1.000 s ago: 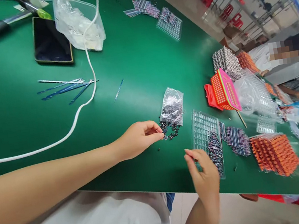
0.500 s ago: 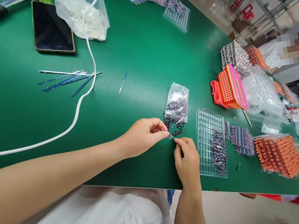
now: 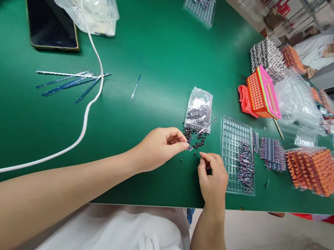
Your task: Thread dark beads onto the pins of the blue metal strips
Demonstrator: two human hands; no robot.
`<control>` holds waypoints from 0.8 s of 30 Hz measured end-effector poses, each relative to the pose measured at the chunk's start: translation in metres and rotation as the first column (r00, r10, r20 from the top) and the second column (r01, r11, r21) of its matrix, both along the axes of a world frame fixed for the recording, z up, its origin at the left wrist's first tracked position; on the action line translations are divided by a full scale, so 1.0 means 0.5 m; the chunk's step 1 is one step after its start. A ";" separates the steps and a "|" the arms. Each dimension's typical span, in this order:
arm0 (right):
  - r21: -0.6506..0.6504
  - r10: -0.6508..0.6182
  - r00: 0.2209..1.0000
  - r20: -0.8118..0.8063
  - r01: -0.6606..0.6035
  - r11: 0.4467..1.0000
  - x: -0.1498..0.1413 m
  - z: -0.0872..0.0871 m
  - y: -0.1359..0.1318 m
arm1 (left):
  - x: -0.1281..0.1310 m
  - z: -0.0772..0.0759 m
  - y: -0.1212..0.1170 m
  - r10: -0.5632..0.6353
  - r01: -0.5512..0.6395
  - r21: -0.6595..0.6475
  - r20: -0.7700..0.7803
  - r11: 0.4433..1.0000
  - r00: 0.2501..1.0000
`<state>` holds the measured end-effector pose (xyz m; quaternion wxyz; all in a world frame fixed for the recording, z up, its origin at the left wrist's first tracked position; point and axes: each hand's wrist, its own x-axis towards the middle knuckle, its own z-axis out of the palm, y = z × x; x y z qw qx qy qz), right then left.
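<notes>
My left hand (image 3: 165,144) is closed, thumb and forefinger pinching a thin printed strip (image 3: 207,125) that points to the upper right. Loose small dark beads (image 3: 200,140) lie on the table just beyond these fingertips. They lie at the mouth of a clear plastic bag (image 3: 199,105), which has more beads inside. Lower right of the strip, my right hand (image 3: 213,174) is closed in a pinch; whatever is between its fingertips is too small to make out. Beside it stands a clear compartment tray (image 3: 229,149), its right part filled with small dark-and-pink pieces (image 3: 245,165).
A white cable (image 3: 85,121) crosses the left side, over several blue strips (image 3: 65,85). A phone (image 3: 51,25) and a plastic tub (image 3: 105,18) sit at the upper left. An orange basket (image 3: 257,93) and an orange stack (image 3: 314,171) are on the right.
My right hand has moved slightly right, away from the left fingertips. The left hand keeps its pinch on the strip. The whole view has shifted a little.
</notes>
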<state>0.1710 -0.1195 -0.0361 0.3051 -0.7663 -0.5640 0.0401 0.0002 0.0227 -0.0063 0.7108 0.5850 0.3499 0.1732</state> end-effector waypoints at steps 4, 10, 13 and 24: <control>-0.009 -0.014 1.000 0.004 0.014 1.000 0.001 -0.004 -0.003 | 0.000 -0.001 0.000 -0.010 0.010 0.000 0.007 1.000 1.000; -0.056 -0.004 1.000 0.001 0.004 0.998 0.003 -0.006 -0.004 | 0.000 0.001 0.002 -0.006 0.006 0.004 -0.012 1.000 1.000; -0.067 0.000 1.000 -0.004 0.000 0.998 0.002 -0.005 -0.003 | 0.000 0.002 0.002 -0.004 0.005 0.010 -0.017 1.000 1.000; -0.055 0.011 1.000 -0.015 -0.012 0.998 0.002 -0.006 -0.002 | 0.002 0.000 0.002 -0.015 0.015 -0.004 -0.040 1.000 0.999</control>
